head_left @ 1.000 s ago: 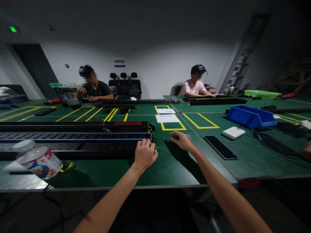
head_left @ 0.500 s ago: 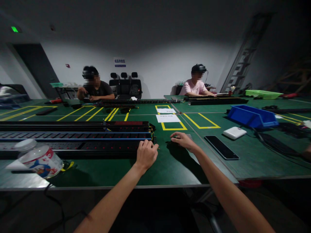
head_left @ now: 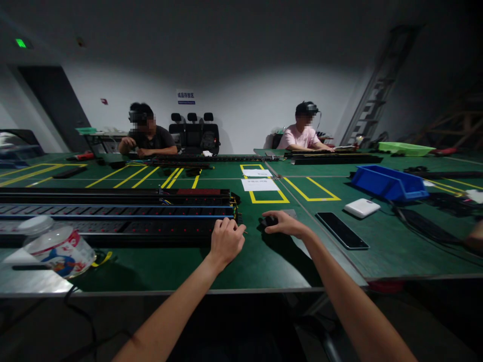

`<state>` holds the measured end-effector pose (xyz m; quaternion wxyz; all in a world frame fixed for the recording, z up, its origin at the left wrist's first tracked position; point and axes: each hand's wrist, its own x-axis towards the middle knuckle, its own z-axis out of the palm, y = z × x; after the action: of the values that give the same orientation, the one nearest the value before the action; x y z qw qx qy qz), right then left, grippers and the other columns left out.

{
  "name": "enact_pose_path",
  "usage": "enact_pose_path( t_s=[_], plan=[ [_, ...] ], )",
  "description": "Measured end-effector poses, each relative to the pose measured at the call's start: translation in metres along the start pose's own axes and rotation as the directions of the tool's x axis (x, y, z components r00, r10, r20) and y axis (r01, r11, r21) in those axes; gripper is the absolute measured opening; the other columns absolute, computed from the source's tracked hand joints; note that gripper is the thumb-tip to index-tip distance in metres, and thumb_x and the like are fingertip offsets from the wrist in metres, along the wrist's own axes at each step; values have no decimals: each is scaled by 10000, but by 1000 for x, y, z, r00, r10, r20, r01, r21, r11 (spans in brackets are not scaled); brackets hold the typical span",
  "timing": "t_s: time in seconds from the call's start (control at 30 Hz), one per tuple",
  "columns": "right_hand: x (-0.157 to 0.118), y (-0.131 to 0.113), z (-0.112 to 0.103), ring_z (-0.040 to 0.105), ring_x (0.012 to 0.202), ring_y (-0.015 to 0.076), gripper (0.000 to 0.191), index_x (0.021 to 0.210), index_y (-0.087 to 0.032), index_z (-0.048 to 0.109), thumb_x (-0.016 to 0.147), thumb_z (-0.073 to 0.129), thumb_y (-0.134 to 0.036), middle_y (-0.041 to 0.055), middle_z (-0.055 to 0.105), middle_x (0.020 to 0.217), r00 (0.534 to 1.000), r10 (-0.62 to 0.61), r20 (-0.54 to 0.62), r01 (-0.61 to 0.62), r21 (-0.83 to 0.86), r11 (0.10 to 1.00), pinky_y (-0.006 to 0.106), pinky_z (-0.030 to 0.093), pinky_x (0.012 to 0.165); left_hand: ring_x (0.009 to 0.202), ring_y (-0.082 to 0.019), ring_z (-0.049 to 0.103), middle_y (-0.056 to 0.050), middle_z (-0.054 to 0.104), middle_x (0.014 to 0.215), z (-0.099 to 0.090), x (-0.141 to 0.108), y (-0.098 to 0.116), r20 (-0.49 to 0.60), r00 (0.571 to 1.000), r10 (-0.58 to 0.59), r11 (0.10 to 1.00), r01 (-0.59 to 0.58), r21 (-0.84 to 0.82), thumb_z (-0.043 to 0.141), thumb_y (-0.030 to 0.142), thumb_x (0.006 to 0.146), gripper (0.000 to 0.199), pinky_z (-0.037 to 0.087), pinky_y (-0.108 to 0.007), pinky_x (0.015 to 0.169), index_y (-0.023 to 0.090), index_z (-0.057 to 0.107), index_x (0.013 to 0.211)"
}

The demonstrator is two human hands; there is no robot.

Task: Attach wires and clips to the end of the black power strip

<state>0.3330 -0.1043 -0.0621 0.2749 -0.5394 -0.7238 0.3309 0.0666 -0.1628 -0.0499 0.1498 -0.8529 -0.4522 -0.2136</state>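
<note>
The fingers (head_left: pixel 225 224) of the left hand (head_left: pixel 227 242) are curled together at the right-hand end of the strip (head_left: pixel 151 230), a long black piece with red dots. A thin tip pokes out beside them, but whether they clench it or only rest there I cannot tell. The right hand (head_left: pixel 284 224) is just beyond that end, over the worktop (head_left: pixel 260 266), thumb and forefinger apart and curved around a small dark shape; whether they grasp it, or whether it is partly shadow, is unclear. A flat grey piece (head_left: pixel 291 212) shows just behind this hand. The strip lies lengthwise to the left, blue lines along it, with another black strip (head_left: pixel 113 195) behind. In front of it, at the left, is a clear jar (head_left: pixel 65 251) with a red, white and blue label, tilted, its pale lid (head_left: pixel 36 224) toward the strip. Right of the right hand lie a phone (head_left: pixel 341 230), screen dark, then a white box (head_left: pixel 362 207) and a blue bin (head_left: pixel 388 183). Ahead of the hands, two paper sheets (head_left: pixel 259 185) lie over a yellow tape outline (head_left: pixel 269 201). Across the worktop sit two people, one in a dark shirt (head_left: pixel 162 141), one in a pink shirt (head_left: pixel 296 137), with black strips before them. A light green tray (head_left: pixel 405 149) is at the far right. Black seats (head_left: pixel 194 137) stand by the wall, and a ladder (head_left: pixel 377 95) leans at the right.
</note>
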Motion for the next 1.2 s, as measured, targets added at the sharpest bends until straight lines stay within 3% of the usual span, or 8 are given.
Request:
enact_pose_path(
  t_s=[0.13, 0.3, 0.47, 0.73, 1.0, 1.2],
  plan=[
    [1, 0, 0, 644, 1004, 286, 446, 1102, -156, 744, 684, 743, -311, 106, 716, 1062, 989, -79, -123, 51, -214, 975, 399, 504, 914, 908, -241, 515, -70, 634, 902, 0, 0, 0, 6, 1000, -1, 1000, 1, -7, 539, 217, 887, 184, 345, -400, 796, 243, 680, 1002],
    [-3, -7, -5, 653, 855, 227, 299, 996, -194, 742, 805, 647, -403, 80, 735, 987, 979, -126, -162, 81, -257, 963, 318, 495, 774, 906, -245, 517, -72, 638, 890, 1, 1, 0, 8, 1000, -10, 1000, 10, -7, 539, 212, 880, 170, 345, -404, 793, 239, 676, 976],
    [-4, -12, -4, 580, 655, 177, 376, 817, -188, 684, 866, 567, -543, 45, 682, 751, 979, -166, -122, 111, -366, 924, 273, 393, 593, 908, -243, 522, -76, 646, 887, 2, 1, 0, 12, 1000, -7, 1000, 7, -12, 532, 204, 883, 187, 344, -403, 798, 233, 677, 996],
    [1, -1, 9, 619, 740, 188, 252, 956, -205, 645, 818, 662, -415, 25, 696, 832, 981, -185, -60, 159, -303, 940, 281, 423, 660, 900, -238, 531, -67, 654, 885, 3, 0, 0, -6, 1000, -12, 999, 12, -31, 532, 201, 889, 196, 332, -404, 800, 233, 673, 1021],
    [2, -2, 3, 630, 763, 204, 215, 869, -204, 704, 851, 632, -405, 54, 709, 848, 980, -199, -14, 183, -332, 925, 297, 440, 671, 911, -238, 545, -59, 689, 881, 1, -1, 1, -24, 998, -54, 996, 52, -70, 536, 200, 893, 191, 329, -417, 841, 223, 654, 1041],
    [-2, -21, 3, 591, 735, 178, 255, 944, -185, 724, 873, 608, -400, 64, 697, 871, 937, -279, -210, 215, -282, 935, 281, 438, 663, 962, -255, 529, -60, 708, 901, -4, -4, -1, -58, 992, -112, 990, 107, -94, 593, 263, 879, 154, 329, -444, 890, 225, 655, 1015]
  ],
)
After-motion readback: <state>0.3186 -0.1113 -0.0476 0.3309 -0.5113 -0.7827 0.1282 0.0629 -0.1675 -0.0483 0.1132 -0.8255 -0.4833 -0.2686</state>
